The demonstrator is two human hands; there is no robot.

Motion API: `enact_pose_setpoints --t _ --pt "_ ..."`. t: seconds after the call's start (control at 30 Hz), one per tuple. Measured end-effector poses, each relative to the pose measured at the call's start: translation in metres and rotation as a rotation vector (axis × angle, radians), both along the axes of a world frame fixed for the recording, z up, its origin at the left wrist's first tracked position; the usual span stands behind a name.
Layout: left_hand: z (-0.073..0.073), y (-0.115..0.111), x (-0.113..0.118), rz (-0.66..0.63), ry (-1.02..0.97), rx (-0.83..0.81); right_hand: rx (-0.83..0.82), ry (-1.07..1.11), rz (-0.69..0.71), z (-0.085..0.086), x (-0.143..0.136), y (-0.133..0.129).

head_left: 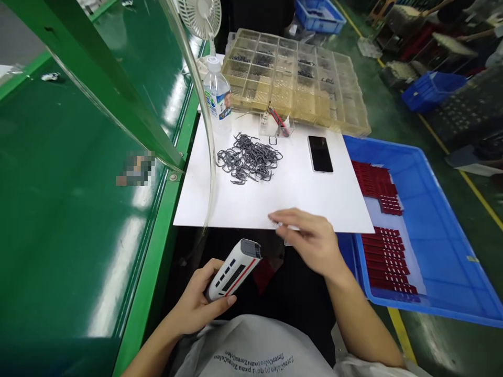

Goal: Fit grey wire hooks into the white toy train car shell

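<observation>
My left hand [198,301] grips a white toy train car [234,268] with a red stripe, dark windows and a grey end, held over my lap below the white board [314,201]. My right hand [308,238] hovers at the board's near edge, fingers bent, with something small and pale under the fingertips; what it is I cannot tell. A heap of several dark grey metal clips [249,158] lies mid-board, well beyond both hands.
A black phone [320,153] lies on the board. A water bottle [218,97], a small fan [199,18] and a compartmented parts tray [298,78] stand behind. A blue crate [440,230] with red parts [383,251] sits at right. A green conveyor bench [78,209] runs at left.
</observation>
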State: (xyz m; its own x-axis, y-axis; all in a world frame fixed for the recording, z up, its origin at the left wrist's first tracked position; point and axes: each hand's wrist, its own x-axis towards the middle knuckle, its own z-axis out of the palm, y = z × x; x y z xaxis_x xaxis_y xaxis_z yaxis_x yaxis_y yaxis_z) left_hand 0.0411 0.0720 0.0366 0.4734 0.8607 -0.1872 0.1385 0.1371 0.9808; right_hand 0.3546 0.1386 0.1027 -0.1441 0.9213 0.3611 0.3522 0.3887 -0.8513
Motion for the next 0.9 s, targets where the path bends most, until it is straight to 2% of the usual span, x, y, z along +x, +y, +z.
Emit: enact_pose_setpoints --t 0.07,0.13,0.37,0.5,0.57,0.63,0.77,0.9 --pt "0.002 -0.001 0.004 -0.037 0.019 0.056 0.017 0.049 0.106 0.022 -0.023 -0.024" --pt "0.003 -0.002 0.007 -0.065 0.017 0.108 0.056 0.031 0.137 0.033 -0.037 -0.038" --pt "0.002 -0.011 0.009 -0.101 -0.026 0.152 0.201 -0.089 0.155 0.036 -0.039 -0.057" --pt "0.011 -0.017 0.014 -0.187 -0.089 0.171 0.343 -0.273 0.096 0.047 -0.037 -0.081" --pt "0.021 -0.019 0.017 -0.229 -0.082 0.184 0.377 -0.361 0.036 0.050 -0.033 -0.090" --pt "0.034 -0.022 0.020 -0.249 -0.028 0.209 0.379 -0.369 0.036 0.048 -0.027 -0.095" --pt "0.069 -0.029 0.020 -0.241 0.135 0.276 0.410 -0.203 0.140 0.040 -0.015 -0.096" --pt "0.106 -0.049 0.012 -0.212 0.299 0.284 0.467 -0.252 0.114 0.039 -0.026 -0.105"
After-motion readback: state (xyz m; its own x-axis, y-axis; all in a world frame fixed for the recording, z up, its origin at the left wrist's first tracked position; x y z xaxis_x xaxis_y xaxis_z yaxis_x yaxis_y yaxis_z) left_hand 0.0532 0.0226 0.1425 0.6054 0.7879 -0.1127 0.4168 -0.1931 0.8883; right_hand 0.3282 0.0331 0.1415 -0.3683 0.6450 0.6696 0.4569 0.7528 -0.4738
